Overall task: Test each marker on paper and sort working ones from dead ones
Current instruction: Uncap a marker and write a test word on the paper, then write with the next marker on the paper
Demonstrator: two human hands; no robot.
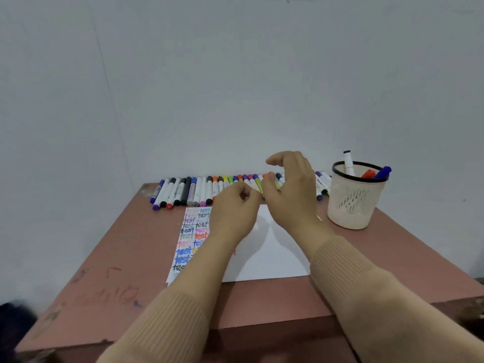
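The left hand (233, 213) and right hand (290, 189) meet over the far edge of the paper (272, 258), which lies on the table (117, 258). Just behind them, a row of markers (188, 191) runs along the wall (235, 87). Right of the right hand stands a mesh pen cup (353, 203) with three markers (349, 163) in it.
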